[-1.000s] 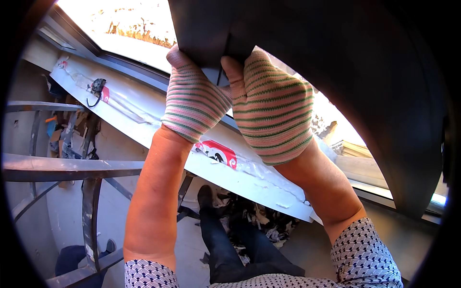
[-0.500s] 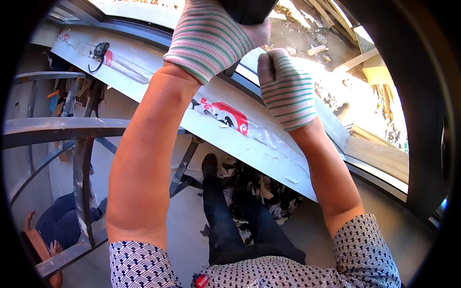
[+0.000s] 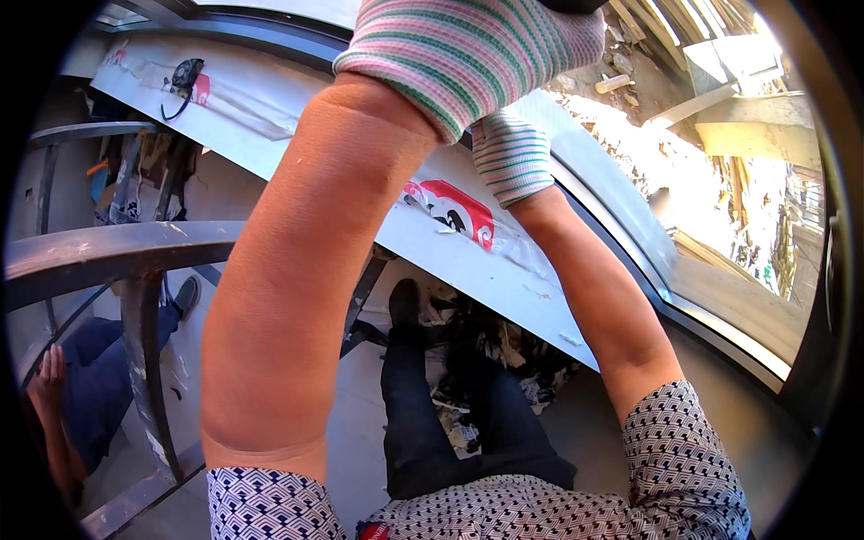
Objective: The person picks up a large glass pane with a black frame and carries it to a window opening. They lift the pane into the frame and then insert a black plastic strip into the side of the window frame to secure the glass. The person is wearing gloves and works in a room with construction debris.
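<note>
My left hand [image 3: 468, 54], in a pink, green and white striped knit glove, reaches up to the top edge. Its fingers are partly cut off there, curled at a black object [image 3: 573, 4] of which only the lower end shows. Beyond and below it, my right hand [image 3: 515, 155], in a matching glove, is closed beside the dark window frame [image 3: 589, 193]. The left glove partly covers its fingers, so what it grips, if anything, is hidden. Beneath both hands runs a white sill board [image 3: 531, 292] with a red and black printed film [image 3: 459, 211] on it.
A curved metal railing [image 3: 135, 247] stands at left, with another person's legs and hand [image 3: 49, 373] beyond it. Torn scraps [image 3: 513, 360] lie on the floor by my feet. A black strapped item [image 3: 187, 74] rests on the sill. Outside are planks [image 3: 756, 126] and rubble.
My left hand has moved right and closer, with the black object shifting right too. My right hand has moved slightly left and farther off, now partly behind the left. The other person has changed posture.
</note>
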